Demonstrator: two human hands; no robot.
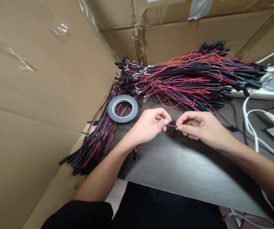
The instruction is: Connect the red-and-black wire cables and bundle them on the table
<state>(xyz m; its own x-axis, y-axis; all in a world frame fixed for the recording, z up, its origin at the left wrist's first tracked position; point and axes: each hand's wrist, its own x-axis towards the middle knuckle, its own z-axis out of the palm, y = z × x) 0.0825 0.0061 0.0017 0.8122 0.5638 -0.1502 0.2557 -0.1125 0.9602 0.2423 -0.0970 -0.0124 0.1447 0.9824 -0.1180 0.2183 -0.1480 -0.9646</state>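
Between my two hands a short stretch of a thin wire harness (171, 126) shows, with red and dark blue strands. My left hand (152, 124) pinches it on one side with thumb and forefinger. On the other side my right hand (196, 127) grips it the same way, a small gap from the left fingertips. A wire end with a black connector (135, 155) lies on the table below my left wrist; another black connector (233, 128) lies beyond my right hand. Beside my left hand, a roll of grey tape (134, 109) rests on wires.
A large pile of red, blue and black wire harnesses (182, 79) lies at the back of the dark table (165, 171). A second bundle (96, 140) is at the left. Cardboard boxes (43, 79) wall the left and back. White cables (249, 124) and a power strip (268, 93) stand right.
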